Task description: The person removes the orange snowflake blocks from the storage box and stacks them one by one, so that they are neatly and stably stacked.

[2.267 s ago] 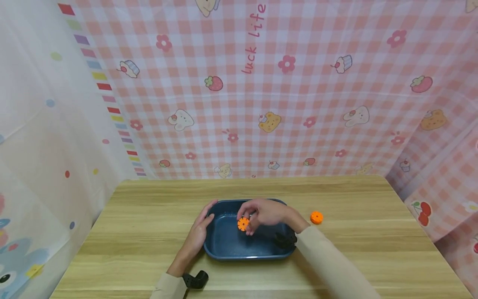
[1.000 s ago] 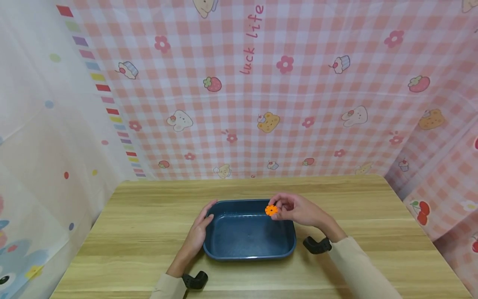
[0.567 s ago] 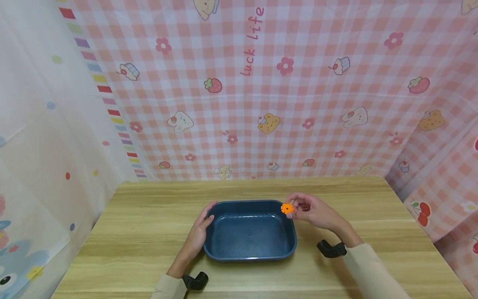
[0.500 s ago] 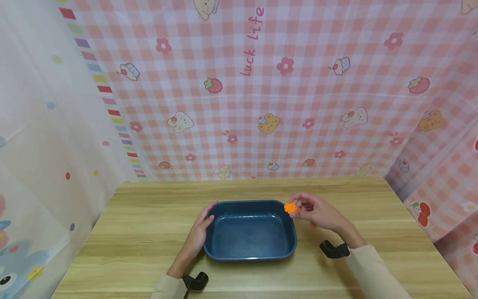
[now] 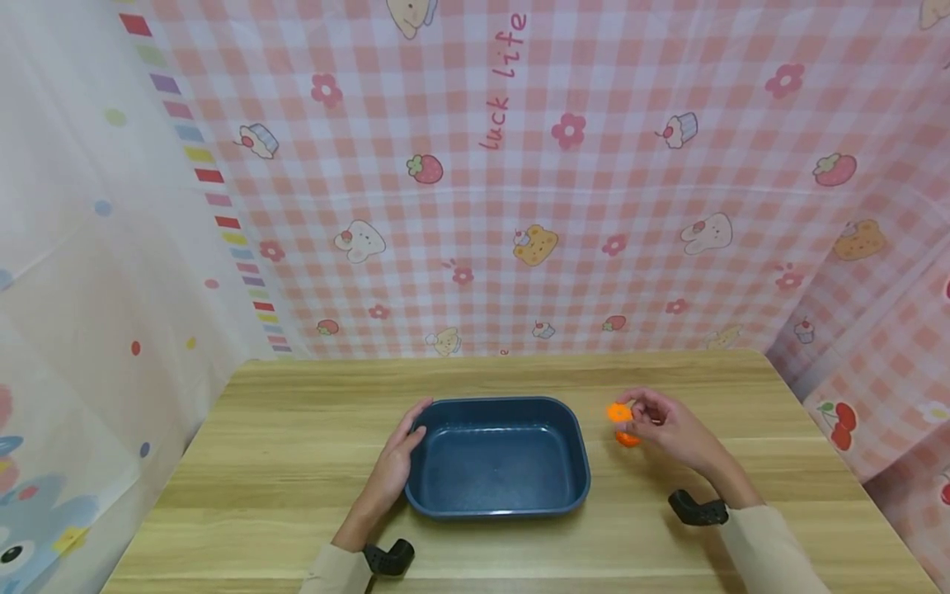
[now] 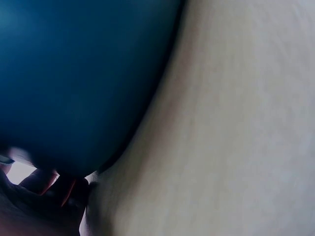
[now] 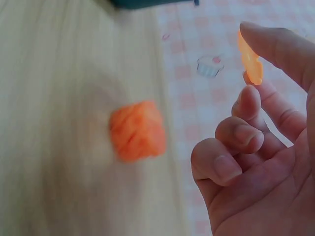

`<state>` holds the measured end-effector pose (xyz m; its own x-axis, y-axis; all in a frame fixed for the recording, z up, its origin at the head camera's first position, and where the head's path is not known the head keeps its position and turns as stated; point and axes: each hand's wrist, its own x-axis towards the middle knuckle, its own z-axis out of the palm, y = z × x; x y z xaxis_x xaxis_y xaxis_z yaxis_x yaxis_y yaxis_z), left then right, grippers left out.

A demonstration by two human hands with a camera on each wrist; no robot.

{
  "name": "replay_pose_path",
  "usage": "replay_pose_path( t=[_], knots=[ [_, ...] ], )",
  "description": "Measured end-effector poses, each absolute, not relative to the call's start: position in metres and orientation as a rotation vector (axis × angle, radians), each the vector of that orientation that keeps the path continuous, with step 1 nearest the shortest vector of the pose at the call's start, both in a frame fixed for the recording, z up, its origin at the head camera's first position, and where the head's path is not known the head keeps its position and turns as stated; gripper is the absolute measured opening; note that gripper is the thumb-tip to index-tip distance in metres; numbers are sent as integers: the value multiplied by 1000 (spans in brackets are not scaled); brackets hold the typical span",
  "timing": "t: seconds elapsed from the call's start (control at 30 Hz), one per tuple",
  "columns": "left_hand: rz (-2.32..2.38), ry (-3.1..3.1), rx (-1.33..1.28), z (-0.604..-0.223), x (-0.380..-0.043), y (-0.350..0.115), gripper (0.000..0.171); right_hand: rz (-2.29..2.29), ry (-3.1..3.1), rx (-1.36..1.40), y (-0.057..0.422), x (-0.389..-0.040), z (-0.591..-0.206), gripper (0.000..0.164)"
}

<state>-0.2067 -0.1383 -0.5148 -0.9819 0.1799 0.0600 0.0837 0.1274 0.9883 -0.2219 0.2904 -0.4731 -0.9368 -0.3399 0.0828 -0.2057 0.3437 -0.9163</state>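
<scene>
A thin orange notched plastic disc (image 5: 619,412) is pinched between thumb and fingertips of my right hand (image 5: 671,429). In the right wrist view the disc (image 7: 250,58) shows nearly edge-on, with the other fingers curled below it. Close under it a stack of similar orange discs (image 5: 627,439) stands on the table, partly covered by the held disc and hand. The right wrist view shows the stack (image 7: 139,132) blurred. My left hand (image 5: 395,458) holds the left side of a dark blue rectangular dish (image 5: 497,515), thumb over the rim and fingers along the outside.
The dish stands on a wood-grain table (image 5: 297,462). A pink checked cloth (image 5: 564,190) hangs behind the table's back edge, and a pale cloth (image 5: 96,289) hangs at the left. Each wrist wears a black camera mount, like the right one (image 5: 696,507).
My right hand has carried the orange disc from over the dish rightwards, past its right rim, to above the disc stack. My left hand and the dish have stayed in place.
</scene>
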Motion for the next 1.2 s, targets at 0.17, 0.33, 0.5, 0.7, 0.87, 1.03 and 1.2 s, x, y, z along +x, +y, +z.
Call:
replay_pose_path(
  t=[0.17, 0.33, 0.5, 0.7, 0.87, 1.03, 1.2],
  knots=[
    [2010, 2304, 266, -516, -207, -139, 46, -1630, 2533, -442, 302, -222, -487, 31],
    [2010, 2309, 279, -518, -209, -140, 46, -1623, 2544, -408, 308, -222, -495, 32],
    [2005, 2311, 278, -518, -208, -140, 46, -1626, 2546, -386, 312, -221, -501, 31],
    [2009, 2306, 271, -516, -208, -139, 45, -1630, 2566, -385, 313, -222, -506, 30],
    [2008, 2313, 268, -516, -208, -140, 45, -1630, 2536, -327, 313, -220, -508, 31],
    [2014, 2290, 268, -518, -209, -140, 45, -1617, 2518, -297, 312, -219, -508, 30],
    [2018, 2285, 272, -519, -209, -140, 45, -1595, 2523, -279, 311, -219, -510, 32]
  ],
)
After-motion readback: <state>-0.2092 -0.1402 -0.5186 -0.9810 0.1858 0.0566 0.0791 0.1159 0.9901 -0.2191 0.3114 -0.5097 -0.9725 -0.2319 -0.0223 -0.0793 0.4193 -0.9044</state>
